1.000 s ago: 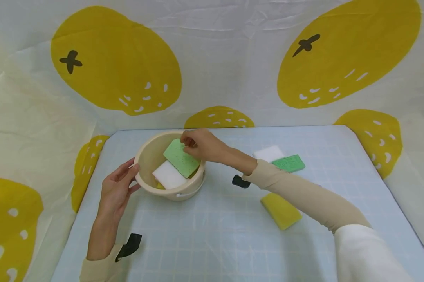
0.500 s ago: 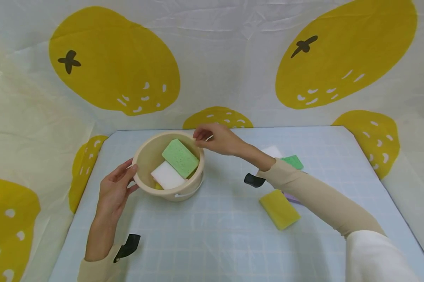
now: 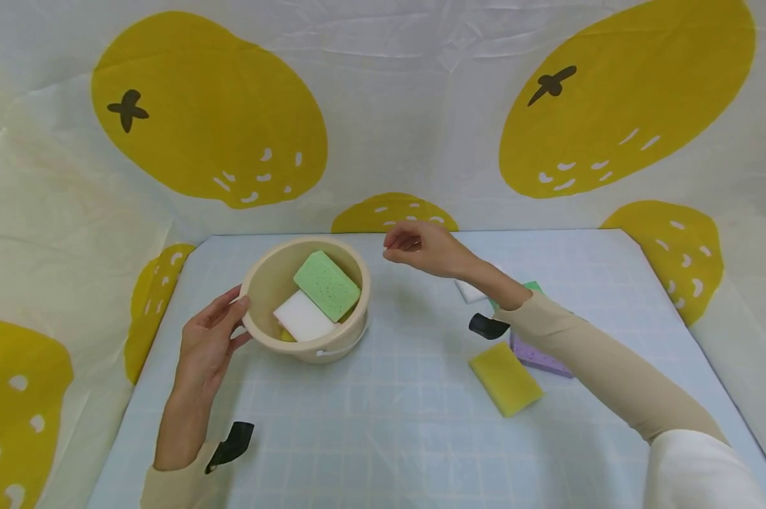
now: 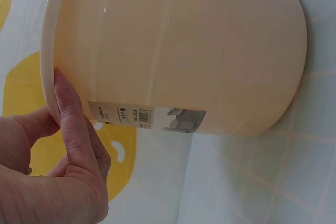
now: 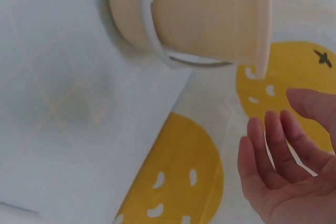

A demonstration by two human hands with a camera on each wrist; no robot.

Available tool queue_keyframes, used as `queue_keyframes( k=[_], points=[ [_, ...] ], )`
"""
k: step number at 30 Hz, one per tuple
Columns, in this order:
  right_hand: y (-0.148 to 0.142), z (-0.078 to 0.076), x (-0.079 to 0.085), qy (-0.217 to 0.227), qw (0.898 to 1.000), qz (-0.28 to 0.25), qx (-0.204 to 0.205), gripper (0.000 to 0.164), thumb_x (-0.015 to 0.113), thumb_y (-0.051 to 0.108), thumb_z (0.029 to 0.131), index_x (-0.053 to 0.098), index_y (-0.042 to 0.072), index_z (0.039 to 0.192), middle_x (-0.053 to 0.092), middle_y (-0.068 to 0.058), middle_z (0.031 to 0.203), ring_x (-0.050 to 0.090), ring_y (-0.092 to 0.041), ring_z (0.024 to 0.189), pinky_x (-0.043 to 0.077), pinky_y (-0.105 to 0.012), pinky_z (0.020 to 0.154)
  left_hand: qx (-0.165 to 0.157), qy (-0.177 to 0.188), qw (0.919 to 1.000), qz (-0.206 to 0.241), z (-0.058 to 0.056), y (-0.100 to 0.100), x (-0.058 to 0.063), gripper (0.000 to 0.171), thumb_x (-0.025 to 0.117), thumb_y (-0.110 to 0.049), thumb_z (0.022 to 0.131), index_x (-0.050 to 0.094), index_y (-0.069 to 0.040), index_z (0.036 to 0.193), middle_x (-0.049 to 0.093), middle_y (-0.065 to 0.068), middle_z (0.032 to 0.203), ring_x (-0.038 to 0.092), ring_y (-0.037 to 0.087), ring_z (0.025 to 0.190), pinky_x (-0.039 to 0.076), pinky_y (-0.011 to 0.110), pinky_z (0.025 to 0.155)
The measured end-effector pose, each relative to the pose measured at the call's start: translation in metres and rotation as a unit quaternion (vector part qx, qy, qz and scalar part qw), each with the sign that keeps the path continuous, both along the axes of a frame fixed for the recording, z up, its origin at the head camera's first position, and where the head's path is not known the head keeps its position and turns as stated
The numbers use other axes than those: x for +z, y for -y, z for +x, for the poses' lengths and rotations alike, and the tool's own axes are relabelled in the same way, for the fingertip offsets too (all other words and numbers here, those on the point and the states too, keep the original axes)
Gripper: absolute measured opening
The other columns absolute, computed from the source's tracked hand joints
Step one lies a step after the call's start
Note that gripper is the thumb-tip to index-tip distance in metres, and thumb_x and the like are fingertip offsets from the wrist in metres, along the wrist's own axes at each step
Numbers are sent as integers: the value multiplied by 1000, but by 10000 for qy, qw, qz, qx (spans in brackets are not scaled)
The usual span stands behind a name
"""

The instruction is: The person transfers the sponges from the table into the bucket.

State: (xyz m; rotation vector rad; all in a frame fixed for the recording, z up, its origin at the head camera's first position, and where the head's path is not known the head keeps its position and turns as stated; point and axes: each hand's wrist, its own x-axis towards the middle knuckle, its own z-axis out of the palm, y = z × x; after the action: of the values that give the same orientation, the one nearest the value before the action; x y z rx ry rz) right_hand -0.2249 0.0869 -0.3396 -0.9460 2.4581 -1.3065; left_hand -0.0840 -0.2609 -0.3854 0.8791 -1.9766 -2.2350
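A cream bucket (image 3: 262, 283) stands at the left of the table, its white handle (image 3: 351, 346) hanging down on the near right side. Inside it lie a light green sponge (image 3: 327, 285), a white sponge (image 3: 304, 316) and a bit of something yellow under them. My left hand (image 3: 207, 346) pinches the bucket's left rim between thumb and fingers, which the left wrist view shows closely. To the right of the bucket, my right hand (image 3: 430, 249) hangs in the air with loosely bent fingers (image 5: 278, 150), holding nothing and apart from the bucket.
On the right side of the table lie a yellow sponge (image 3: 506, 379), a purple sponge (image 3: 538, 355) partly under the right sleeve, a white sponge (image 3: 469, 291) and a green sponge (image 3: 532, 286) partly hidden by the arm. A fruit-printed cloth (image 3: 414, 141) rises behind the table.
My right hand has let go of the light green sponge in the bucket and moved right, past the rim. The left hand keeps its place on the rim. More of the purple sponge shows.
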Motion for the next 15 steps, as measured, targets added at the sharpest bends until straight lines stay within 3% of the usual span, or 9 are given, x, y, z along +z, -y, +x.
queue_keyframes(
  k=[15],
  points=[
    [-47, -8, -22, 146, 9994, -59, -299, 24, 77, 12, 94, 68, 0, 112, 69, -15, 108, 66, -27, 102, 55, -44, 98, -21, 11, 10000, -39, 0, 0, -1, 71, 82, -44, 84, 59, -21, 147, 66, -4, 126, 66, 11, 102, 60, 22, 80]
  ],
)
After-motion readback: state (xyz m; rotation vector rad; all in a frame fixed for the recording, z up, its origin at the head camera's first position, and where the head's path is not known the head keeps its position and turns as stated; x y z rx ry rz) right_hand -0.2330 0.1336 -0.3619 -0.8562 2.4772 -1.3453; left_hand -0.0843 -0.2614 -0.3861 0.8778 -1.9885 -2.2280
